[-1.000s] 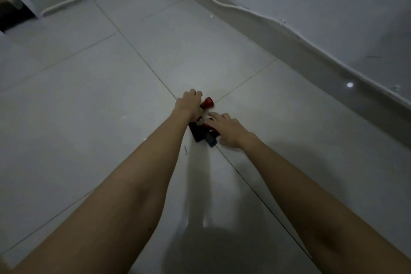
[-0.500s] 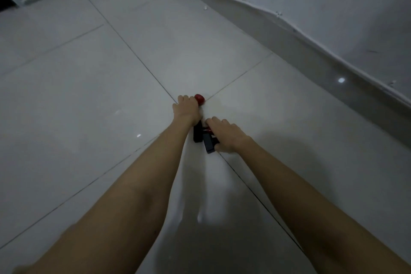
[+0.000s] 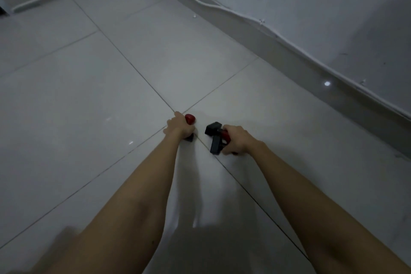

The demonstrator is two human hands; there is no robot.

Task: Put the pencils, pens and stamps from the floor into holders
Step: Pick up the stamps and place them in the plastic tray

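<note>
My left hand is closed around a stamp with a red knob handle; its dark base peeks out below my palm. My right hand grips two stamps with black rectangular bases and a red handle showing between my fingers. Both hands hover just over the grey tiled floor, a short gap apart. No pens, pencils or holders are in view.
A white cable runs along the foot of the wall at the back and right. A dark opening shows at the far left edge. Tile joints cross right under my hands.
My hands, which were together over the stamps on the floor, have closed on them and moved apart. The right hand has drawn its black stamps to the right.
</note>
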